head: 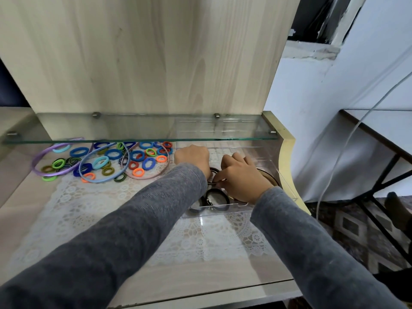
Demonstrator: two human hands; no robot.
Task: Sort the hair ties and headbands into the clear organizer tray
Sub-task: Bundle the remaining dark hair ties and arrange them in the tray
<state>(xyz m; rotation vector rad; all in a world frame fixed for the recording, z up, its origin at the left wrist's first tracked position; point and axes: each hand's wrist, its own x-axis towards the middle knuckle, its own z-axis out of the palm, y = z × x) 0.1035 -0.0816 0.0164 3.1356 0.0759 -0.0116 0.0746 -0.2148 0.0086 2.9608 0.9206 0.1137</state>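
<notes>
The clear organizer tray (223, 211) lies at the right of the desk, with dark headbands (217, 197) in its near part. Both hands are inside it. My right hand (243, 177) pinches a dark headband at its left side. My left hand (192, 157) is curled into a fist just left of it, over the tray's left part; what it holds is hidden. A heap of coloured hair ties (133, 156) lies to the left on the lace mat, ringed by a purple headband (39, 158), a light blue headband (104, 180) and a pink headband (153, 176).
A glass shelf (138, 130) hangs low over the far part of the desk and the tray. A wooden back panel (145, 52) rises behind. The desk's curved right edge (287, 157) borders the tray. A white cable (338, 157) hangs at the right.
</notes>
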